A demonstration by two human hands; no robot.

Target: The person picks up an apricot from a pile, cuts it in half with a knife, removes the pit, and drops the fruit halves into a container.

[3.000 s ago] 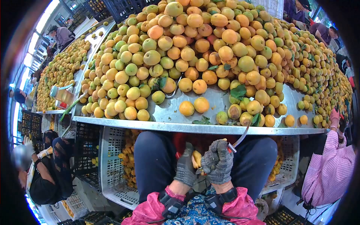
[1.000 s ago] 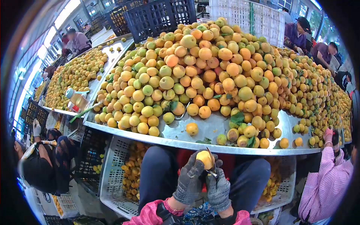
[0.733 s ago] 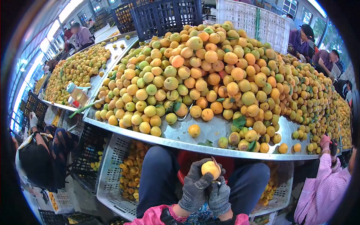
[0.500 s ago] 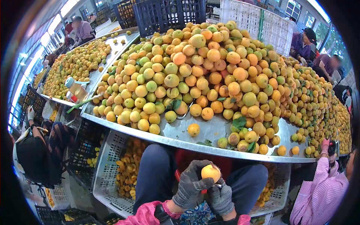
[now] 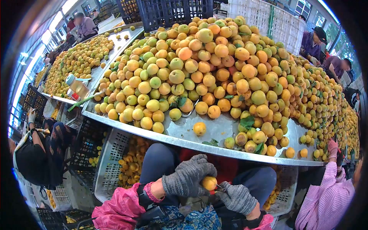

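My left hand (image 5: 191,174), in a grey knit glove, is wrapped over a yellow-orange apricot (image 5: 209,183) above my lap. My right hand (image 5: 238,198), gloved alike, is closed on a small metal tool (image 5: 221,188) whose thin, curved end is right at the apricot's side. Most of the tool is hidden by the fingers, and a bit of red shows below the fruit. Beyond my knees, a large heap of apricots (image 5: 207,65) lies on a metal table (image 5: 184,136), with one loose apricot (image 5: 199,128) near the front edge.
Under the table edge stands a white crate (image 5: 102,174) with apricot pieces (image 5: 128,168). Black crates (image 5: 82,153) are to its left. A bottle (image 5: 78,86) stands on the left table. A person in a checked pink sleeve (image 5: 326,195) works at right; another person (image 5: 36,161) sits at left.
My left hand has turned over the apricot, its back now upward, and the fruit has dropped lower between my hands. My right hand has shifted slightly right. The view has tilted a little.
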